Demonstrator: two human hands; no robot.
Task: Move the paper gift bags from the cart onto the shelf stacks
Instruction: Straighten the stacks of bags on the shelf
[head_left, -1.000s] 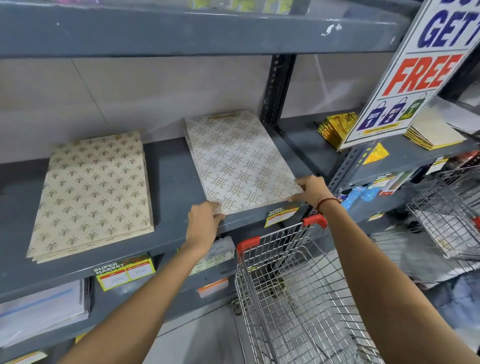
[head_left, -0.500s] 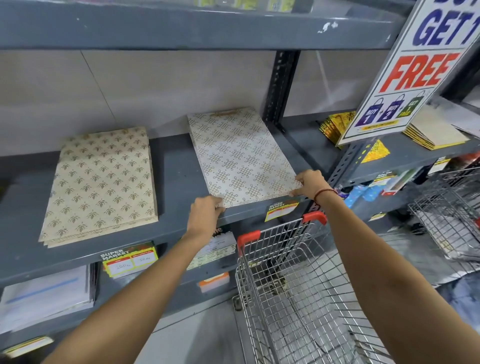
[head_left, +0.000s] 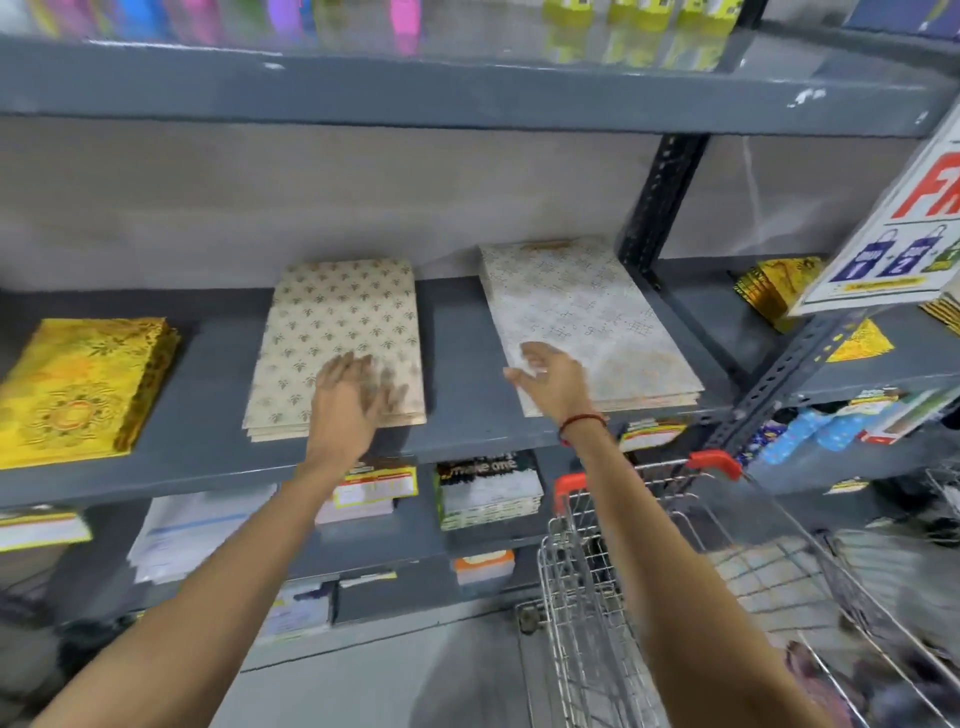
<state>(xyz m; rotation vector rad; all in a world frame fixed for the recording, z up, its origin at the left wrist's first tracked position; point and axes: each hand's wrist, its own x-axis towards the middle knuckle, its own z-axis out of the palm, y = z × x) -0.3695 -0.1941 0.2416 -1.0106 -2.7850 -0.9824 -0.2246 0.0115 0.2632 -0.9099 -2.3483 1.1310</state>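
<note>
Two bag stacks lie mid-frame on the shelf (head_left: 457, 364). Left hand (head_left: 353, 395), fingers spread, is over the cream stack (head_left: 337, 322); right hand (head_left: 550, 384), loose and empty, at the white stack (head_left: 602, 322). Cart (head_left: 587, 582) lower right.

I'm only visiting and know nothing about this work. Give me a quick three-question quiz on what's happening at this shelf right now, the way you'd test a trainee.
1. True or false: the right hand is open over the white knot-print stack.
2. Which stack lies under the left hand?
A. yellow foil stack
B. cream leaf-print stack
C. white knot-print stack
3. Fill in the blank: the handle grips on the wire cart are coloured ____.

Key
1. True
2. B
3. Red
</note>
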